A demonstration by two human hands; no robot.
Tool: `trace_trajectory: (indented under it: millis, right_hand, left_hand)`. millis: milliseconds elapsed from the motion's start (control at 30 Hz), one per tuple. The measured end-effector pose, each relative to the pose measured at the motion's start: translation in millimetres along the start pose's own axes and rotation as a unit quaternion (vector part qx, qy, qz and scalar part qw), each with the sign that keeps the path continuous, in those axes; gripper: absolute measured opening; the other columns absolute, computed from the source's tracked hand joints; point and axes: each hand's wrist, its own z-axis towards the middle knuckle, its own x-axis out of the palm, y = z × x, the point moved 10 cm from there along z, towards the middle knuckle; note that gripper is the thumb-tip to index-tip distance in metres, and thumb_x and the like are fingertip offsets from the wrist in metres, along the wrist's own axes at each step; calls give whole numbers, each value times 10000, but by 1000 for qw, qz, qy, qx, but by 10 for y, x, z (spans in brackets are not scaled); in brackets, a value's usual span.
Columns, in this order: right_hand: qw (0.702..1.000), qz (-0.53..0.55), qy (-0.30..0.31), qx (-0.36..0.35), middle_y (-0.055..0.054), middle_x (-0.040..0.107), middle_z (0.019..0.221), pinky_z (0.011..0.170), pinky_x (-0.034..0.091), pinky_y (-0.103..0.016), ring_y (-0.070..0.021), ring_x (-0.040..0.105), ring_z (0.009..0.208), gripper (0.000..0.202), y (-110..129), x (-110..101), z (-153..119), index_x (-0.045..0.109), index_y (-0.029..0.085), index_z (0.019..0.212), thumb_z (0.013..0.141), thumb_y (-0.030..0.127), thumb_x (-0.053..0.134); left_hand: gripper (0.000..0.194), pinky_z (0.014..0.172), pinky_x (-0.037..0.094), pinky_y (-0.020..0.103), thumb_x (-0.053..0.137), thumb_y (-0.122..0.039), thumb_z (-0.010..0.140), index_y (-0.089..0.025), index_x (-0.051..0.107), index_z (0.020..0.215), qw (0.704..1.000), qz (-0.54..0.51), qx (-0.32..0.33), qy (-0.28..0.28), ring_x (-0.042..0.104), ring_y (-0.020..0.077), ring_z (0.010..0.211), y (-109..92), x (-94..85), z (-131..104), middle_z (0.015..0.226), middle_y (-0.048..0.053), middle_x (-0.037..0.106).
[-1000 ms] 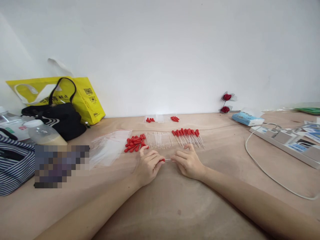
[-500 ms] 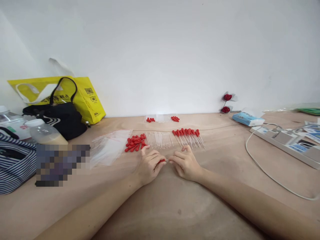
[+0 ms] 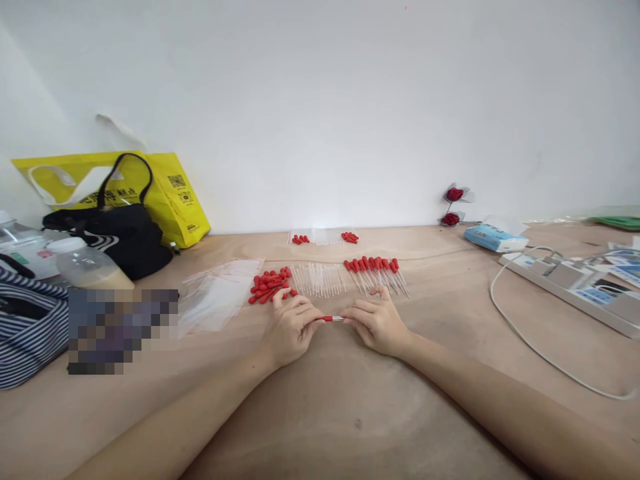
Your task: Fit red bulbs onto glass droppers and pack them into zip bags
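Note:
Low over the middle of the table, my left hand (image 3: 299, 327) pinches a red rubber dropper bulb (image 3: 326, 319), its neck pointing right. A thin clear dropper tube (image 3: 338, 318) meets that neck in line, its other end between the closed fingertips of my right hand (image 3: 377, 323). How far the tube sits inside the bulb I cannot tell. Beyond my left hand lies a pile of loose red bulbs (image 3: 270, 285). A row of bare clear tubes (image 3: 317, 280) lies behind the gap between my hands. Past my right hand are several droppers with red bulbs (image 3: 377, 267) on their tubes.
Clear plastic bags (image 3: 215, 293) lie left of the bulbs. Bagged red bulbs (image 3: 350, 237) rest near the wall. A yellow bag (image 3: 185, 207), black bag (image 3: 125, 237) and bottle (image 3: 90, 263) stand left. On the right are a tissue pack (image 3: 495, 237), power strip (image 3: 575, 287) and loose cable (image 3: 530, 353).
My hands have drawn slightly apart, the left one shifting left and the right one a little right. More of the red bulb's neck and the tube now shows between them.

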Motion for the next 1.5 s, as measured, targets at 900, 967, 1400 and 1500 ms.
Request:
trace_trajectory:
  millis: [900, 967, 1400, 1500]
  right_hand:
    - [975, -17, -20, 221, -18, 653, 720, 721, 232, -333, -157, 543, 697, 198, -610, -59, -9, 628, 215, 770, 800, 274, 441]
    - [939, -38, -40, 339, -24, 657, 716, 723, 242, -342, -177, 560, 694, 197, -982, -110, -76, 618, 215, 790, 789, 289, 435]
    - [849, -139, 47, 507, -61, 648, 795, 788, 242, -374, -211, 568, 792, 221, -1569, 47, -115, 619, 197, 831, 756, 262, 422]
    - [868, -143, 44, 473, -66, 646, 814, 791, 239, -375, -210, 558, 809, 236, -1455, 58, -10, 624, 197, 834, 762, 287, 418]
  left_hand:
    - [282, 927, 189, 462, 541, -347, 760, -216, 539, 1010, 993, 50, -88, -59, 528, 224, 919, 253, -127, 8, 943, 47, 637]
    - [250, 907, 213, 464, 535, -319, 758, -219, 542, 987, 989, 66, -113, -71, 524, 234, 920, 332, -138, 1, 929, 51, 635]
    - [140, 899, 171, 488, 567, -308, 726, -244, 604, 846, 962, 173, -196, -78, 484, 244, 969, 748, -172, -39, 959, 36, 607]
    - [153, 891, 174, 495, 585, -340, 711, -247, 621, 827, 960, 192, -190, -70, 477, 250, 970, 809, -140, -23, 971, 43, 600]
